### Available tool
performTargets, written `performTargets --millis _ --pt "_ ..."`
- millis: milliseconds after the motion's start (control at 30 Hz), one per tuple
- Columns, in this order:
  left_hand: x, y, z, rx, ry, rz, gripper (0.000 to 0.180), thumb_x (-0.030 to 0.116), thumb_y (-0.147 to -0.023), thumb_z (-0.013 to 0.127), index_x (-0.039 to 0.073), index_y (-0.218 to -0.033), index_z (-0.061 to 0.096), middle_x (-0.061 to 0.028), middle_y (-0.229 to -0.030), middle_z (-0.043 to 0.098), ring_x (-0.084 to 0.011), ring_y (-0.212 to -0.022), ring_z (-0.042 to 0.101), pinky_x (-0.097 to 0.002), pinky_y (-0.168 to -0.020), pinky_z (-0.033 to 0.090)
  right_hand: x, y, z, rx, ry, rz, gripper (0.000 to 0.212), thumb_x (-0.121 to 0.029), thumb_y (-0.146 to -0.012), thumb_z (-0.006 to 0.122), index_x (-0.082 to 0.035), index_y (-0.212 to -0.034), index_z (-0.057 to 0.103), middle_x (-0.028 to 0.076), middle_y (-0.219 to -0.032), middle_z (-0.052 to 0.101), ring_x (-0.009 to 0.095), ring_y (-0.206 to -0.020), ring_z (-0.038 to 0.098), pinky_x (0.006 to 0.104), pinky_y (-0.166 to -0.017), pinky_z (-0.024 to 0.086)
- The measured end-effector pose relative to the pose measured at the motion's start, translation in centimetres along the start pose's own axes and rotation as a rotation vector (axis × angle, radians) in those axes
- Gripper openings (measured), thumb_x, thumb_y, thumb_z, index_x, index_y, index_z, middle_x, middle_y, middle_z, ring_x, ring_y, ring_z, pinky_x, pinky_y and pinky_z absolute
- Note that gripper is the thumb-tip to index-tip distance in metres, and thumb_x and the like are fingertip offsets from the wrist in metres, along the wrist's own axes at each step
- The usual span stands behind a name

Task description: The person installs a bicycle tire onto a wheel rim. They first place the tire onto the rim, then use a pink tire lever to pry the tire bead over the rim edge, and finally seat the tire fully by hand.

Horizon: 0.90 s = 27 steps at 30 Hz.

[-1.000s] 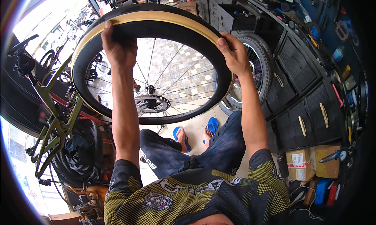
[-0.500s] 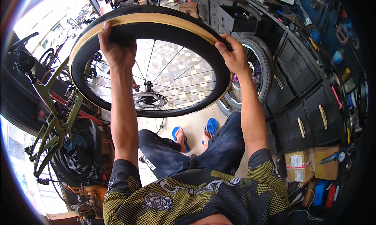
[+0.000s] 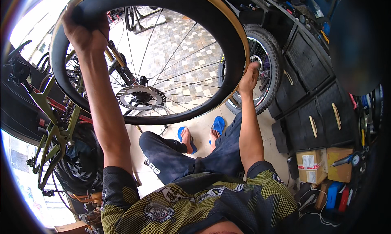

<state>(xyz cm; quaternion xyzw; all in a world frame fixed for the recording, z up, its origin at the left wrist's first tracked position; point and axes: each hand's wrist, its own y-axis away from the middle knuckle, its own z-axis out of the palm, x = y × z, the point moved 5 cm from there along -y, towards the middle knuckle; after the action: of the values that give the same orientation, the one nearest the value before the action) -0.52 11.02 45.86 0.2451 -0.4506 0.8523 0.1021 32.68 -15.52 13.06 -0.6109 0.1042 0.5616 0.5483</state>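
A bicycle wheel (image 3: 232, 46) with a deep black rim and a tan-sided tyre is held up in front of me, tilted, its upper edge cut off by the picture. My left hand (image 3: 87, 34) grips the rim and tyre at the upper left, its fingers partly hidden. On the opposite side, my right hand (image 3: 249, 80) holds the tyre's outer edge, with some fingers out of sight behind it. Thin spokes run to the hub, which carries a silver disc brake rotor (image 3: 140, 98) low in the wheel.
At left stands a green bike frame (image 3: 61, 132). Behind the wheel's right side is another wheel with a knobbly tyre (image 3: 275, 71). Black cabinets (image 3: 309, 67) line the right, with cardboard boxes (image 3: 311, 166) below. Tiled floor (image 3: 191, 71) shows through the spokes.
The wheel has come up and leftward, looking larger. My left hand has moved up and left with it. My right hand is now lower on the tyre's right side.
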Motion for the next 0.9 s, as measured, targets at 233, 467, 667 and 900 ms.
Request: performTargets --millis 233,467,667,900 --pt "3.1 -5.3 -0.7 -0.250 0.046 -0.158 0.024 0.018 -0.102 0.058 -0.001 -0.111 0.069 -0.0152 -0.108 0.075 -0.0289 -0.103 0.074 -0.0487 -0.101 0.061 -0.7 -1.7 0.7 -0.068 -0.062 -0.006 0.085 -0.075 -0.106 0.034 0.001 -0.117 0.071 0.004 -0.098 0.073 0.012 -0.089 0.065 0.0292 -0.080 0.051" --pt "4.6 -9.6 2.9 -0.362 -0.023 -0.178 0.024 0.012 -0.098 0.059 -0.001 -0.115 0.067 -0.0158 -0.112 0.074 -0.0282 -0.105 0.073 -0.0457 -0.099 0.060 9.8 7.1 1.3 0.077 -0.375 0.335 0.099 -0.084 -0.100 0.032 -0.002 -0.152 0.048 0.010 -0.140 0.062 0.022 -0.123 0.061 0.0377 -0.109 0.047" --pt "7.5 -11.0 5.0 -0.368 -0.258 -0.059 0.026 0.005 -0.092 0.062 0.000 -0.117 0.066 -0.0154 -0.112 0.073 -0.0268 -0.105 0.072 -0.0429 -0.095 0.059 6.3 5.6 3.8 0.259 -0.427 0.468 0.093 -0.081 -0.102 0.027 -0.007 -0.155 0.047 0.007 -0.147 0.057 0.023 -0.132 0.056 0.0379 -0.119 0.039" --pt "8.1 -13.1 7.6 -0.307 -1.005 0.464 0.034 -0.003 -0.085 0.065 0.001 -0.119 0.064 -0.0149 -0.113 0.072 -0.0251 -0.105 0.070 -0.0396 -0.091 0.059 6.8 3.0 2.6 0.086 -0.213 0.153 0.087 -0.079 -0.105 0.022 -0.006 -0.141 0.055 0.011 -0.127 0.062 0.017 -0.115 0.058 0.0365 -0.107 0.044"
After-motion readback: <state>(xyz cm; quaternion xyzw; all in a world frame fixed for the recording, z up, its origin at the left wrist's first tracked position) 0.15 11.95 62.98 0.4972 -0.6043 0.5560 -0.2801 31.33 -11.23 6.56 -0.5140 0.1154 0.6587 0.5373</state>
